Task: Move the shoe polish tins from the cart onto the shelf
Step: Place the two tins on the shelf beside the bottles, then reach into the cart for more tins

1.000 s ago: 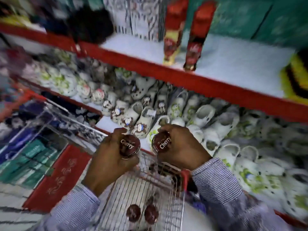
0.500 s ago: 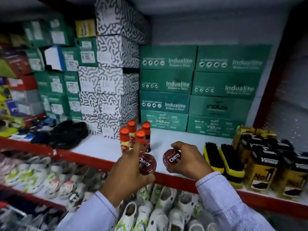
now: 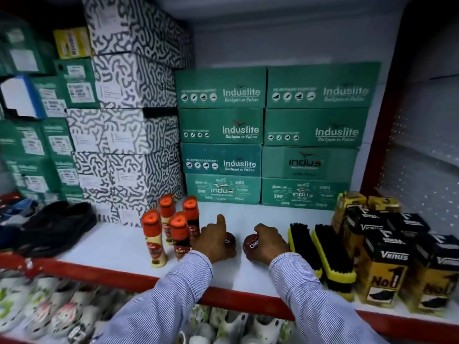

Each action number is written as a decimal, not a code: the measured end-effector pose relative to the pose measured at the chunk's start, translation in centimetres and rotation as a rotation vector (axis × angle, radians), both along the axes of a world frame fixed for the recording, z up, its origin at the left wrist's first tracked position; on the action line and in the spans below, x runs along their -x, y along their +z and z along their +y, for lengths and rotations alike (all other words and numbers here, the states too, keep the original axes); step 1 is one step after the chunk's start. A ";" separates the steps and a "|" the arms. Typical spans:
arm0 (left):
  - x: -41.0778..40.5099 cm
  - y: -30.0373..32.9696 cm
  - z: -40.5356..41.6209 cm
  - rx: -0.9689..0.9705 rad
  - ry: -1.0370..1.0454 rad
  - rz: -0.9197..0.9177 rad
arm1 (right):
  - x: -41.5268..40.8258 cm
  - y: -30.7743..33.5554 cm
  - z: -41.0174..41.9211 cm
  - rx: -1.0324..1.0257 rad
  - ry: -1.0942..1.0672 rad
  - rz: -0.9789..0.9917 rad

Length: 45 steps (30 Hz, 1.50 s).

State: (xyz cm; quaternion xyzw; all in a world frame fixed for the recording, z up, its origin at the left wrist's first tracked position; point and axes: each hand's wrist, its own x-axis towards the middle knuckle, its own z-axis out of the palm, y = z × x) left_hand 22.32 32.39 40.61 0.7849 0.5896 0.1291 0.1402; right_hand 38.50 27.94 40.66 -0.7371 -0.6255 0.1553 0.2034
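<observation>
Two dark red round shoe polish tins rest low on the white shelf (image 3: 119,242) with its red front edge. My left hand (image 3: 213,240) covers most of the left tin (image 3: 229,240), index finger raised. My right hand (image 3: 269,244) grips the right tin (image 3: 250,243), whose lid with white lettering tilts toward me. Both tins sit between the polish bottles and the brushes. The cart is out of view.
Several orange-capped polish bottles (image 3: 171,229) stand just left of my left hand. Black and yellow brushes (image 3: 330,254) and black-yellow boxes (image 3: 387,259) lie to the right. Green shoe boxes (image 3: 270,135) and patterned boxes (image 3: 129,125) fill the back. Black shoes (image 3: 57,224) sit left.
Both hands rose from above the cart with one tin each, reached forward over the red edge, and came down onto the shelf surface between bottles and brushes.
</observation>
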 end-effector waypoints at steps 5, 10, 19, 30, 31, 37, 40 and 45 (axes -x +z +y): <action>-0.4 -0.7 -0.2 -0.015 0.011 0.016 | 0.0 -0.4 0.2 -0.010 0.005 -0.006; 0.6 1.0 -5.7 -0.265 -0.068 0.076 | 0.8 0.8 -3.3 -0.165 0.056 -0.089; 9.0 -6.6 -19.1 -0.684 -0.113 0.023 | 7.1 -3.5 -15.5 -0.534 0.187 -0.120; 19.9 -29.0 -31.2 0.027 0.105 0.242 | 17.5 -26.8 -25.3 -0.006 0.550 -0.181; 20.6 -31.1 -31.9 0.106 0.116 0.250 | 18.4 -29.1 -26.0 0.050 0.558 -0.198; 22.7 -42.6 -34.5 0.480 0.132 0.235 | 22.4 -42.2 -29.3 0.426 0.602 -0.279; 23.2 -46.7 -35.0 0.613 0.093 0.257 | 23.3 -46.7 -30.4 0.582 0.534 -0.300; 24.0 -52.5 -35.0 0.806 -0.040 0.274 | 25.2 -51.5 -30.1 0.851 0.502 -0.306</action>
